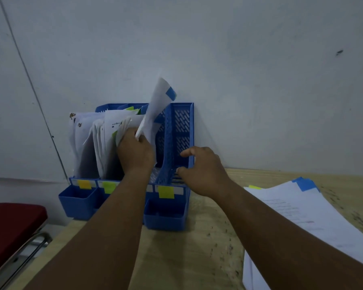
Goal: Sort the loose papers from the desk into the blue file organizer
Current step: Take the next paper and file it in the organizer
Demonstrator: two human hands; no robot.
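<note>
One sheet (155,109) mid-filing: pinched by left hand (135,151) over organizer (176,130), 12 o'clock on surface (187,258). Right hand (203,170) loose, steadying divider. Next: lower into slot; stack (298,210) waits, 4 o'clock.

You are viewing a light wooden desk (197,258) supporting the blue file organizer (166,216) at 12 o'clock and the loose paper stack (302,216) at 3 o'clock.

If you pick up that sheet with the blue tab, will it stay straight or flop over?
It will probably flop. The sheet already curves above the left hand, which pinches only its bottom edge. It looks thin, so likely very light. The sheets in the blue organizer lean and sag too, so it may need guiding in.
</note>
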